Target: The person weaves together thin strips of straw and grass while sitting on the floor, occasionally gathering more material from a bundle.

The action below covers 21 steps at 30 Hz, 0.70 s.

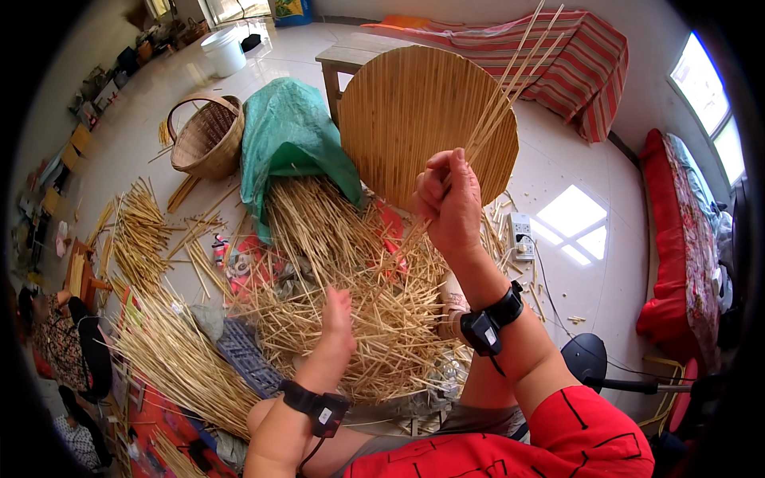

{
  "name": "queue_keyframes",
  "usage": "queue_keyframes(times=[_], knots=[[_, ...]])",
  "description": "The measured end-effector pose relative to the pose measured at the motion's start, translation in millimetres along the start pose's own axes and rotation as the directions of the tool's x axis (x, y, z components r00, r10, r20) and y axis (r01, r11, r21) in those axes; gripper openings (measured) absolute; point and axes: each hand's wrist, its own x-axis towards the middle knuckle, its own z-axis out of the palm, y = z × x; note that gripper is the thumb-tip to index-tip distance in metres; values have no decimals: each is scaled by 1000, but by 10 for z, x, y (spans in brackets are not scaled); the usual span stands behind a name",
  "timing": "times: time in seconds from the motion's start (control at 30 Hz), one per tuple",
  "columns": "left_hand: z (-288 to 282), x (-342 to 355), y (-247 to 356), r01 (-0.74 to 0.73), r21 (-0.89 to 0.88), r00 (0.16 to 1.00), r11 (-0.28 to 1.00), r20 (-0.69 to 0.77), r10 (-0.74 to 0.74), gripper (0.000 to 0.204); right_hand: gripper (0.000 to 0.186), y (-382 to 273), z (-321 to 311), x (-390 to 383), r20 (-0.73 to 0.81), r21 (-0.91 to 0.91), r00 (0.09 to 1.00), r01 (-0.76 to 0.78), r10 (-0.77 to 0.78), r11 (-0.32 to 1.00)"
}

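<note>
Nearest, at six o'clock, a red shirt (486, 446) is worn by the person, and a black device (483, 331) is strapped to each forearm. At seven o'clock from the centre of the view, the left hand (339, 325) is held before a loose straw heap (390, 346), its fingers pointed upward; it is seen nearly edge-on, so whether its grip is open or closed on anything cannot be told. At two o'clock, the right hand (454, 195) is raised above the heap, and a few thin stalks (486, 131) are held in its closed grip, their long ends slanted up toward one o'clock.

By the heap, at eight o'clock, a long bundle of straw (187, 362) is laid with its stalks roughly aligned. At three o'clock, a white power strip (520, 237) is set on the tiled floor (582, 279). Farther off, at eleven o'clock, more straw is partly covered by a green sack (283, 127); just right of it, toward twelve, a round slatted panel (414, 119) is stood upright behind the held stalks. A wicker basket (209, 139) is seen tilted at ten o'clock. Beyond it, a white bucket (225, 52) is placed near eleven, and a striped cloth (570, 68) is draped at one.
</note>
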Motion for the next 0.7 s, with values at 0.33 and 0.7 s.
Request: queue_keyframes(times=[0.33,0.7], knots=[[81,-126,239,9,-601,928,799,303,218,66,30,275,-36,-112,78,17,983,-167,165,986],[93,-286,329,9,-464,866,886,446,225,57,32,513,42,-252,144,-3,940,-311,308,950]])
